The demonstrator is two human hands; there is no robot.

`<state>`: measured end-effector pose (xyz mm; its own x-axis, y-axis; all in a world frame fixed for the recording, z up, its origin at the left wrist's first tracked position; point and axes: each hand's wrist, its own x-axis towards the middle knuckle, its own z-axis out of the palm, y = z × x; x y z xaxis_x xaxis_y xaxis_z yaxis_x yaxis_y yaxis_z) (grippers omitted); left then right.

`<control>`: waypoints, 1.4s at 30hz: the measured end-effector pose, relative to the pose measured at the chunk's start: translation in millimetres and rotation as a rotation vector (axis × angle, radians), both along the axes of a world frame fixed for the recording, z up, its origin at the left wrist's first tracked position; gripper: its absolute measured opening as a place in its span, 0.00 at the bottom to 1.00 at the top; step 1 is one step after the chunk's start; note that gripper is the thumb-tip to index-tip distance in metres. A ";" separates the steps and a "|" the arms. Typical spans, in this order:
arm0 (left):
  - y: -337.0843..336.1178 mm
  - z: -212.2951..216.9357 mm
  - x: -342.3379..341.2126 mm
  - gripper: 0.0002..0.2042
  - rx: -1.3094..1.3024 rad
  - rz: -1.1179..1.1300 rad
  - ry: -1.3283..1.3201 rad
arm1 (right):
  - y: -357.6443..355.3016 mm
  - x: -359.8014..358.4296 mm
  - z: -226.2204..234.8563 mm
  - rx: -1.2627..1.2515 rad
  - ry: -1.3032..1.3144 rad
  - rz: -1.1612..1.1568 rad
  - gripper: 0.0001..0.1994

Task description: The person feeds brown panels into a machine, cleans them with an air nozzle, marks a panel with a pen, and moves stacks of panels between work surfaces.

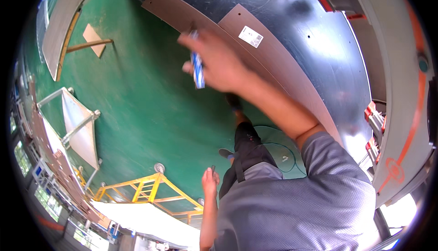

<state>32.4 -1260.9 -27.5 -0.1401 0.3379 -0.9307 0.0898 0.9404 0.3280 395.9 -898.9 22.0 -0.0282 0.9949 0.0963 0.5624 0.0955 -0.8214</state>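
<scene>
My right hand (221, 64) is stretched out over the edge of the black worktable, closed around a slim blue-and-white tube-like thing (198, 72). Its exact kind is unclear, and the hand is slightly blurred. Beneath and beyond that hand lies a long brown panel (175, 9) along the table's near edge. A second brown panel (283, 64), bearing a white label (250, 36), lies against it. Down by my side, my left hand (210, 182) has its fingers closed on a small dark piece (213, 168), too small to name.
The black worktable (301, 32) carries red-and-grey clamp-like fittings (335, 0) along its far side. A yellow wheeled frame (150, 189) and a white-panelled trolley (80, 123) stand on the green floor (137, 100). A thin hose (292, 153) loops near my feet.
</scene>
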 end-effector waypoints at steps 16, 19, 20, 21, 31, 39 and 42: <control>47.0 199.2 1.4 0.13 0.834 -0.091 -0.455 | -334.7 -122.5 126.9 -0.331 1.243 -0.336 0.13; 3.7 211.4 -25.9 0.14 0.881 -0.177 -0.561 | -403.3 -154.5 154.6 -0.233 1.201 -0.399 0.13; -11.7 214.5 -34.8 0.14 0.895 -0.206 -0.590 | -426.6 -164.5 163.0 -0.203 1.182 -0.418 0.13; -27.4 216.7 -43.9 0.14 0.908 -0.239 -0.607 | -449.9 -174.0 170.2 -0.172 1.156 -0.438 0.13; -138.5 248.8 -48.7 0.09 0.877 -0.579 -0.812 | -630.5 -211.0 213.3 0.039 1.052 -0.496 0.11; -254.0 228.6 60.6 0.08 0.551 -0.915 -0.886 | -796.5 -156.4 180.1 0.267 1.050 -0.686 0.12; -321.7 192.4 132.5 0.14 0.514 -1.339 -0.804 | -867.9 -124.6 113.6 0.274 1.454 -1.081 0.16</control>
